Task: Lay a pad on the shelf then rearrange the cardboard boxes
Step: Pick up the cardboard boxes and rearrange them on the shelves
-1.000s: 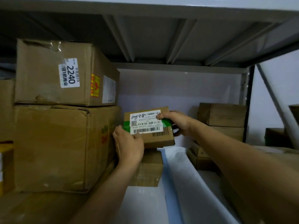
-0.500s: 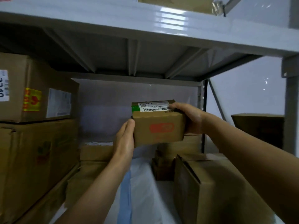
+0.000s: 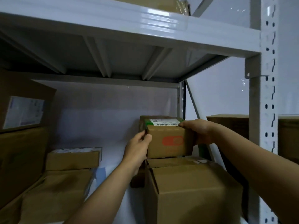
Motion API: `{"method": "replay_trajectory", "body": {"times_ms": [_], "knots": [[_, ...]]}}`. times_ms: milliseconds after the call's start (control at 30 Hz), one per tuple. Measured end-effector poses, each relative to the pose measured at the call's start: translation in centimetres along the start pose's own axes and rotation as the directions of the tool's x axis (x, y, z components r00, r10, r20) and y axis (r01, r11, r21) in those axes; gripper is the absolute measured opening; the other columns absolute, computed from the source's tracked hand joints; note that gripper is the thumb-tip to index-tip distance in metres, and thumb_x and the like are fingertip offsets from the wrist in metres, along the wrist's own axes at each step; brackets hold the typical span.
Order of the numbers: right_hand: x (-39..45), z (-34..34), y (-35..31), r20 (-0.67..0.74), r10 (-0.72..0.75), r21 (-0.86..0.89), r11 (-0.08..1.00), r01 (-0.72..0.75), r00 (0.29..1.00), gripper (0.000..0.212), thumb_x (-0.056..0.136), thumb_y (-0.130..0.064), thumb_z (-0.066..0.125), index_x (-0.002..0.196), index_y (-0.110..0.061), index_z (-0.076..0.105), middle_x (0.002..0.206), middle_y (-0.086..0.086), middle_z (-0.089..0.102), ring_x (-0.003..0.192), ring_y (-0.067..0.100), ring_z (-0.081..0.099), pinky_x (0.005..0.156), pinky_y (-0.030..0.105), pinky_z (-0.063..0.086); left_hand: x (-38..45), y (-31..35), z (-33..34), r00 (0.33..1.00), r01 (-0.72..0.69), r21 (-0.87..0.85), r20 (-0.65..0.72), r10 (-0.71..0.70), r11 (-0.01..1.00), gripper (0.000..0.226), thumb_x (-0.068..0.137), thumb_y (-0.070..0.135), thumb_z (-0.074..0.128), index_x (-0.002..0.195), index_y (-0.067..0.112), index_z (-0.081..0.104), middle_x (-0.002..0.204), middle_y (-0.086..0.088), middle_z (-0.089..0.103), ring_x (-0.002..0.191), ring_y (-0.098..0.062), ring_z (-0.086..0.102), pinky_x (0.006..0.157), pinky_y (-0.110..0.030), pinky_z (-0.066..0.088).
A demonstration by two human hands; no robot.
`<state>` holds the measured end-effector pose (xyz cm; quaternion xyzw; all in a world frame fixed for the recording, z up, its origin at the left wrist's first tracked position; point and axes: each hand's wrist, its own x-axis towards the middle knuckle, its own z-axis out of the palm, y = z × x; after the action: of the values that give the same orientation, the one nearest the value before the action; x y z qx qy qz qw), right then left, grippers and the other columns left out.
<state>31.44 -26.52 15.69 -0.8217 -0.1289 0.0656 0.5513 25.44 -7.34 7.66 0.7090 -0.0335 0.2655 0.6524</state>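
Note:
A small cardboard box (image 3: 168,141) with an orange mark on its front and a white label and green tape on top is held between both hands. My left hand (image 3: 137,151) grips its left side and my right hand (image 3: 199,131) its right top corner. The box sits at the top of a large cardboard box (image 3: 191,191) on the right of the shelf; whether it rests on it is unclear. A white pad (image 3: 111,159) covers the shelf floor, with a blue strip (image 3: 100,173) at its left fold.
Two flat boxes (image 3: 72,159) lie stacked at the lower left, beside tall stacked cartons (image 3: 22,126) on the far left. The upper shelf (image 3: 129,29) hangs close overhead. A perforated white upright (image 3: 267,110) stands at the right, with more boxes (image 3: 226,125) behind it.
Both hands carried the small box from beside the left cartons to the right and set it over the large right-hand box. My view swung right and up.

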Motion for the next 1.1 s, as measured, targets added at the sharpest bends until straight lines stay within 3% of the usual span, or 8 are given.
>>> {"method": "replay_trajectory", "body": {"times_ms": [100, 200, 400, 533, 733, 900, 1000, 1100], "knots": [[1.4, 0.1, 1.3, -0.034, 0.043, -0.092, 0.995, -0.046, 0.998, 0.035, 0.094, -0.031, 0.055, 0.115, -0.004, 0.047, 0.102, 0.016, 0.058, 0.088, 0.03, 0.062, 0.076, 0.042, 0.055, 0.1, -0.8, 0.4, 0.998, 0.055, 0.085, 0.018, -0.057, 0.995, 0.039, 0.098, 0.034, 0.047, 0.136, 0.025, 0.051, 0.122, 0.004, 0.062, 0.095, -0.01, 0.059, 0.089, -0.031, 0.051], [2.2, 0.7, 2.1, -0.052, 0.083, -0.294, 0.951, -0.095, 0.995, 0.038, 0.097, -0.036, 0.048, 0.109, 0.0, 0.055, 0.087, 0.018, 0.06, 0.069, 0.028, 0.06, 0.057, 0.033, 0.051, 0.0, -0.9, -1.0, 0.964, 0.115, 0.199, 0.213, -0.158, 0.973, 0.039, 0.1, 0.037, 0.042, 0.134, 0.021, 0.053, 0.123, 0.005, 0.062, 0.105, -0.011, 0.06, 0.083, -0.02, 0.051], [2.7, 2.2, 0.2, -0.11, 0.095, -0.611, 0.779, -0.143, 0.989, 0.035, 0.1, -0.033, 0.042, 0.086, -0.006, 0.059, 0.077, 0.013, 0.063, 0.065, 0.024, 0.062, 0.057, 0.034, 0.054, 1.3, -0.4, -4.1, 0.897, 0.294, 0.158, 0.296, -0.329, 0.943, 0.055, 0.099, 0.046, 0.038, 0.148, 0.025, 0.028, 0.154, -0.007, 0.031, 0.14, -0.028, 0.033, 0.113, -0.048, 0.032], [2.6, 2.9, -1.0, -0.09, 0.124, -0.739, 0.656, -0.15, 0.988, 0.019, 0.095, -0.028, 0.053, 0.092, -0.009, 0.056, 0.086, 0.012, 0.06, 0.069, 0.024, 0.062, 0.057, 0.032, 0.056, 0.7, -1.1, -2.4, 0.858, 0.334, 0.158, 0.357, -0.369, 0.929, 0.056, 0.099, 0.051, 0.03, 0.147, 0.023, 0.031, 0.152, -0.003, 0.036, 0.142, -0.028, 0.03, 0.119, -0.046, 0.019], [3.7, 3.9, -0.6, -0.207, -0.103, -0.81, 0.575, -0.112, 0.973, 0.012, 0.097, -0.02, 0.048, 0.087, -0.013, 0.05, 0.077, 0.001, 0.049, 0.078, 0.014, 0.05, 0.065, 0.023, 0.039, 0.7, -1.7, -1.7, 0.851, 0.352, 0.108, 0.376, -0.366, 0.93, 0.062, 0.098, 0.055, 0.028, 0.149, 0.021, 0.029, 0.154, -0.002, 0.034, 0.144, -0.025, 0.026, 0.12, -0.044, 0.015], [3.2, 6.1, -2.6, -0.315, -0.282, -0.722, 0.691, -0.036, 0.906, 0.022, 0.087, -0.029, 0.059, 0.098, -0.01, 0.062, 0.099, 0.011, 0.061, 0.09, 0.026, 0.059, 0.075, 0.035, 0.052, 0.9, -1.9, -4.5, 0.896, 0.308, 0.09, 0.306, -0.321, 0.947, 0.062, 0.1, 0.049, 0.029, 0.15, 0.013, 0.024, 0.155, -0.011, 0.03, 0.142, -0.027, 0.031, 0.115, -0.045, 0.028], [1.6, 9.9, -5.1, -0.216, -0.323, -0.66, 0.744, 0.107, 0.921, 0.03, 0.087, -0.027, 0.061, 0.107, -0.005, 0.063, 0.106, 0.014, 0.062, 0.1, 0.029, 0.059, 0.09, 0.039, 0.051, 0.6, -1.2, -7.0, 0.955, 0.241, 0.081, 0.157, -0.251, 0.967, 0.052, 0.103, 0.041, 0.028, 0.143, 0.009, 0.039, 0.145, -0.008, 0.044, 0.133, -0.024, 0.043, 0.108, -0.041, 0.035], [0.4, 14.5, -7.0, -0.048, -0.335, -0.661, 0.717, 0.221, 0.941, 0.035, 0.093, -0.021, 0.055, 0.12, 0.001, 0.059, 0.118, 0.016, 0.059, 0.098, 0.027, 0.057, 0.083, 0.033, 0.048, 0.6, -0.6, -9.8, 0.98, 0.168, 0.2, -0.137, -0.142, 0.965, 0.033, 0.101, 0.024, 0.038, 0.115, 0.006, 0.062, 0.118, -0.017, 0.06, 0.111, -0.029, 0.057, 0.093, -0.037, 0.045]]}}
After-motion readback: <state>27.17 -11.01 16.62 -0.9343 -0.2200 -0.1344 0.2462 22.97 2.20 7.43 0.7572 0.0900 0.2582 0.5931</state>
